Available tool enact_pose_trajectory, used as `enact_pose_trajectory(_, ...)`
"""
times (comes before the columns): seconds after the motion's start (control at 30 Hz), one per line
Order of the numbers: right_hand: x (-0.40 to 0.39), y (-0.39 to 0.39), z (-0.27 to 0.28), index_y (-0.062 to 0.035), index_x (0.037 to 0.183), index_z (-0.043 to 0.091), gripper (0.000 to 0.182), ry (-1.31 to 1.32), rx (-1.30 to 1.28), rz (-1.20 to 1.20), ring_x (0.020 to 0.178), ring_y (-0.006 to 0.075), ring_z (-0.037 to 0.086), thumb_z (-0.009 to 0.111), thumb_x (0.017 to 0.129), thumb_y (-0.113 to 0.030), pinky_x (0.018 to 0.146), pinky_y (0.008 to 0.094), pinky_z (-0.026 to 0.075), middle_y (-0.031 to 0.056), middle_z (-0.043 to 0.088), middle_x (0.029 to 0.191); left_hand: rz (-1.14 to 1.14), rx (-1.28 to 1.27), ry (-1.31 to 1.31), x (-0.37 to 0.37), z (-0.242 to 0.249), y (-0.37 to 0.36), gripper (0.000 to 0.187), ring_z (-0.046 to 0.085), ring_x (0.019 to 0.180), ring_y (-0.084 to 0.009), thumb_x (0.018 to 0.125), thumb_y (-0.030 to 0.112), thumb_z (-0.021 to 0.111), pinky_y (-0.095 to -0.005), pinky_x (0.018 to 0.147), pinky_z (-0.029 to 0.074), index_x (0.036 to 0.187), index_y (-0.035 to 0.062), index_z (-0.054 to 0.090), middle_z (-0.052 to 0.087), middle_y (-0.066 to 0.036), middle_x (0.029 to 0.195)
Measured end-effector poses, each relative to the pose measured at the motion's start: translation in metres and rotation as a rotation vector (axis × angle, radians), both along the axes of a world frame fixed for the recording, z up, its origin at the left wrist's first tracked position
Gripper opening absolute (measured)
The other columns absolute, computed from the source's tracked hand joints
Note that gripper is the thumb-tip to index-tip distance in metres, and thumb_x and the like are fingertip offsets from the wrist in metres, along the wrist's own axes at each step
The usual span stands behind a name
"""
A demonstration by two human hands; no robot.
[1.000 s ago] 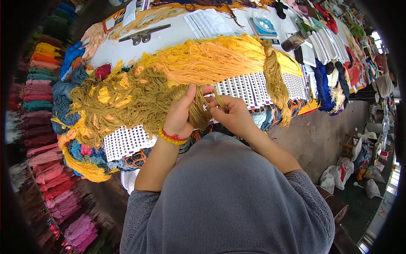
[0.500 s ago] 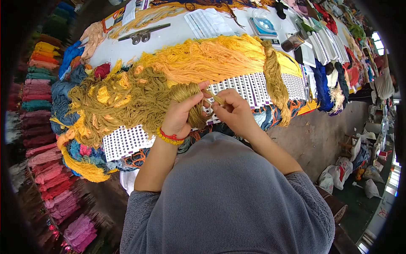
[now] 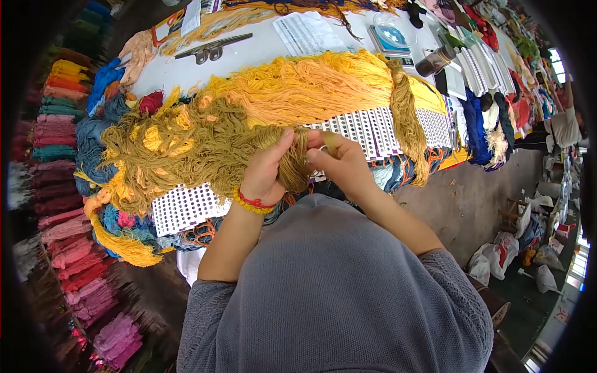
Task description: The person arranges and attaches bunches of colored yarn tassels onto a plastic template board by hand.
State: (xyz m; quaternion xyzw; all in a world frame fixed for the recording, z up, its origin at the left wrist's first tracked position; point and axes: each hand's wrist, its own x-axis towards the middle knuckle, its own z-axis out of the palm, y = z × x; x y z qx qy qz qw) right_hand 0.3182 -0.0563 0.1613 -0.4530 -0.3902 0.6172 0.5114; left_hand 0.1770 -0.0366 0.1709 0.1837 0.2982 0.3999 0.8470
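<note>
My left hand [image 3: 266, 169], with red and yellow bands at the wrist, is wrapped round a bundle of olive yarn [image 3: 295, 166]. Close against its right side, my right hand [image 3: 341, 160] has its fingers bent together on a few strands, with a bit of olive yarn showing over the fingers. To the left, the bundle runs into a loose olive heap [image 3: 217, 140]. Yellow and peach yarn [image 3: 298, 87] lies just beyond both hands. Cards with rows of dark dots [image 3: 186, 208] show under the yarn.
An olive skein [image 3: 404, 118] hangs over the table edge at right. Farther back are a metal clip bar [image 3: 212, 50], a printed sheet [image 3: 306, 34], a scale with a dish [image 3: 393, 37] and a dark jar [image 3: 435, 60]. A person [image 3: 563, 124] stands far right.
My right hand has moved slightly closer to my left hand, and its fingers have turned inward over the strands. The thin strand stretched between the hands no longer shows.
</note>
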Motion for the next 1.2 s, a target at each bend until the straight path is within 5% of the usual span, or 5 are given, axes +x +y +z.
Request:
enact_pose_trajectory(0.37,0.008,0.0,-0.002,0.0002,0.082,0.058,0.009,-0.102,-0.01,0.117,0.059,0.0017,0.045,0.057,0.08,-0.008,0.053,0.0171,0.037,-0.0032,0.054,0.067,-0.005,-0.017,-0.018,-0.002,-0.002,0.004,0.04,0.057,0.084,-0.0158,0.091,0.029,0.039,-0.0287,0.073,0.048,0.112,-0.0031,0.05,0.059,-0.01,0.098)
enact_pose_trajectory(0.77,0.012,-0.002,-0.008,-0.0003,0.08,0.056,0.009,-0.193,0.013,0.102,0.058,0.0001,0.046,0.057,0.082,-0.009,0.05,0.0173,0.037,-0.0025,0.057,0.07,0.144,0.083,0.167,0.003,-0.003,0.003,0.031,0.056,0.074,-0.0125,0.078,0.003,0.059,-0.0257,0.066,0.049,0.108,-0.0032,0.054,0.059,-0.006,0.088)
enact_pose_trajectory(0.87,0.012,-0.001,-0.001,-0.0017,0.081,0.056,0.006,-0.147,0.031,0.047,0.055,0.0028,0.044,0.055,0.082,-0.008,0.049,0.0167,0.033,-0.0027,0.054,0.069,0.123,0.057,0.118,-0.001,-0.007,0.004,0.027,0.056,0.072,-0.012,0.079,0.004,0.058,-0.0253,0.064,0.048,0.106,-0.0038,0.055,0.059,-0.005,0.085)
enact_pose_trajectory(1.03,0.026,0.003,-0.004,-0.0024,0.084,0.056,0.008,0.857,-0.278,0.242,0.045,0.0063,0.041,0.053,0.08,-0.009,0.043,0.0193,0.032,0.0041,0.057,0.067,0.002,0.063,0.016,-0.003,-0.012,0.003,0.023,0.057,0.073,-0.0137,0.084,0.011,0.052,-0.0267,0.067,0.048,0.102,-0.0044,0.054,0.059,-0.008,0.09)
enact_pose_trajectory(1.2,0.02,0.006,0.007,-0.0016,0.085,0.056,0.01,0.448,-0.287,0.154,0.047,0.0061,0.041,0.056,0.081,-0.01,0.045,0.0207,0.033,0.0026,0.057,0.068,0.032,-0.079,0.054,0.002,0.0,0.004,0.026,0.056,0.076,-0.0135,0.087,0.019,0.05,-0.0259,0.064,0.048,0.101,-0.0022,0.057,0.06,-0.006,0.086)
